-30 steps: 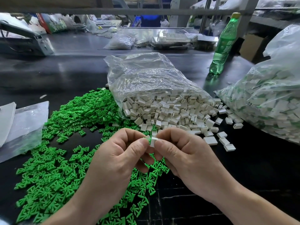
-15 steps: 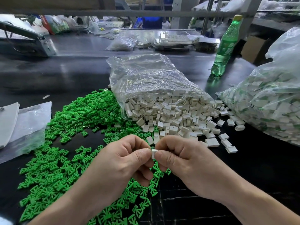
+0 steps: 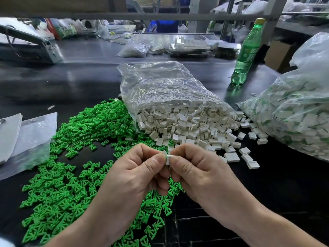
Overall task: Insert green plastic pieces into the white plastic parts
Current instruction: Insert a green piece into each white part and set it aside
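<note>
bright green plastic pieces (image 3: 74, 157), off-white plastic parts (image 3: 187, 122), black table (image 3: 71, 86), green bottle (image 3: 246, 54) with yellow cap (image 3: 259, 20)

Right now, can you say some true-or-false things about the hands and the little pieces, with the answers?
1. The left hand and right hand pinch one white part between them. True.
2. The green pieces sit inside a bag. False: they lie loose on the table.
3. A green bottle stands on the table. True.
4. The middle bag is tied shut. False: it is open, and white parts spill out.
</note>
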A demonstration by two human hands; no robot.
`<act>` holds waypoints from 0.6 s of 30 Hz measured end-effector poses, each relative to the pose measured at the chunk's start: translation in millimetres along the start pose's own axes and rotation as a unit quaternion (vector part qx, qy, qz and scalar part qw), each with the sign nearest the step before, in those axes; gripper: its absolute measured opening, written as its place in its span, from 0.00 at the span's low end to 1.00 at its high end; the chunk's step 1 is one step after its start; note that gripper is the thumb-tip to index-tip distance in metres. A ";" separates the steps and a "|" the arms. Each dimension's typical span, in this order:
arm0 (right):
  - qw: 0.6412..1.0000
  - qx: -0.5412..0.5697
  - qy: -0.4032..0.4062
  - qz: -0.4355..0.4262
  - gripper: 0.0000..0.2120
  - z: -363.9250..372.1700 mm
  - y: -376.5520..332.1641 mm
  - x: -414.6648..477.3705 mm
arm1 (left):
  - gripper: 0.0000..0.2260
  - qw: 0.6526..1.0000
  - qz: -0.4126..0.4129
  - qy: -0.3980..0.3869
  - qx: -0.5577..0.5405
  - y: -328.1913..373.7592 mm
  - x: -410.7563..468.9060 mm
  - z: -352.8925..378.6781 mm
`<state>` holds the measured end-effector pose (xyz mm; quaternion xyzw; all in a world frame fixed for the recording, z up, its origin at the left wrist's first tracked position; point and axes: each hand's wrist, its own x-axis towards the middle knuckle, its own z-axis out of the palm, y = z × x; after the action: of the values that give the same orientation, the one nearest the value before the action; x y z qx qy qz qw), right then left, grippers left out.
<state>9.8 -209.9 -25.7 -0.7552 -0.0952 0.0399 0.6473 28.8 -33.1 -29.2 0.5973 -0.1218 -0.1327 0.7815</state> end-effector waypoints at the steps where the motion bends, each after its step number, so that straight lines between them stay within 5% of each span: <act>1: 1.000 0.017 0.001 -0.001 0.11 1.3 -0.2 0.0 | 0.08 1.000 0.003 0.002 -0.006 -0.3 -0.4 1.0; 6: 0.991 0.132 -0.012 -0.030 0.08 7.5 -3.6 -1.5 | 0.06 0.999 0.009 0.019 -0.035 -0.1 -1.7 9.2; 13: 0.989 0.139 -0.019 -0.051 0.10 8.7 -6.2 -1.6 | 0.07 0.998 0.049 0.011 -0.028 -1.7 -3.9 12.5; 18: 0.995 0.064 -0.077 0.029 0.07 8.1 -12.4 -1.8 | 0.25 0.994 0.061 0.047 0.073 1.8 3.5 -1.3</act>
<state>5.4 -200.7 -14.8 -0.7095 -0.1204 0.1223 0.6835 32.6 -32.7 -27.7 0.6501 -0.1305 -0.0468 0.7471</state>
